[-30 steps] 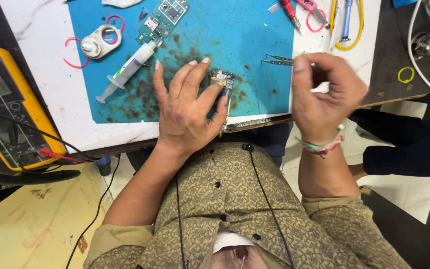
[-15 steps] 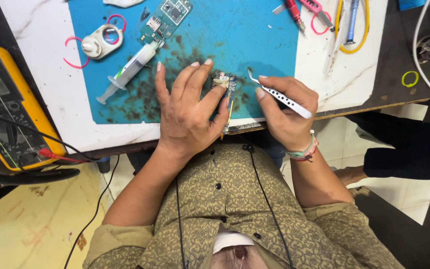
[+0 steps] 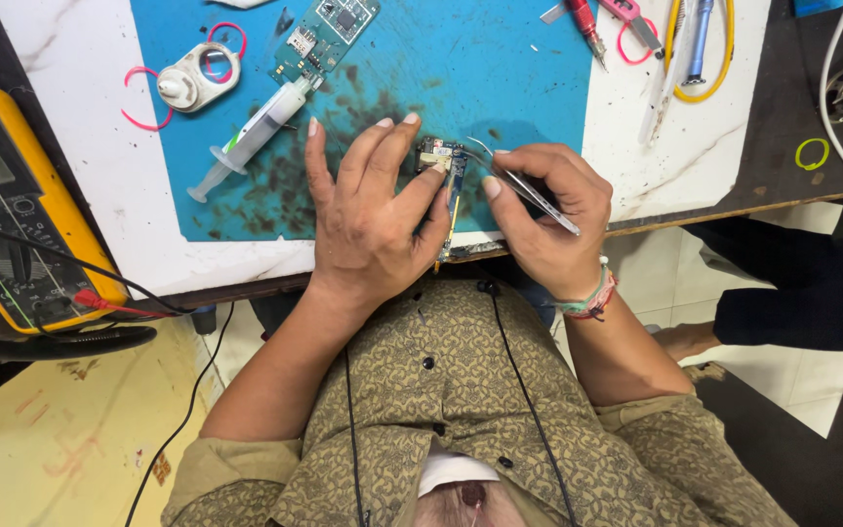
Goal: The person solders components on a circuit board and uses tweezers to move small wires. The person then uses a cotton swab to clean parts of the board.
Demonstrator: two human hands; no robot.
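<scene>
Circuit board (image 3: 444,161), small and bare, is what both hands are working on; it sits at the near edge of the blue mat (image 3: 500,68), pinned between them. I judge it light and stiff but fragile: thin, with tiny parts on its face, so I would hold it by the edges only and keep pressure off the components. It looks slippery enough on the mat to need a steadying hand.

Going left to right from my view: a yellow multimeter (image 3: 12,215) with leads lies at the far left, off the white table (image 3: 80,127). On the mat I see a white round tool with pink loops (image 3: 192,78), a syringe (image 3: 251,137) lying at an angle, and a second green board (image 3: 324,34) just above its plunger end. Then my left hand (image 3: 373,220), fingers spread flat, thumb pressing the side of the small board to hold it down. The board shows a dark face with metal cans and a yellowish strip running toward me. My right hand (image 3: 543,215) is pinched closed around metal tweezers (image 3: 519,181), whose tips reach the board's top edge. Past it lie cutters and a yellow cable.
</scene>
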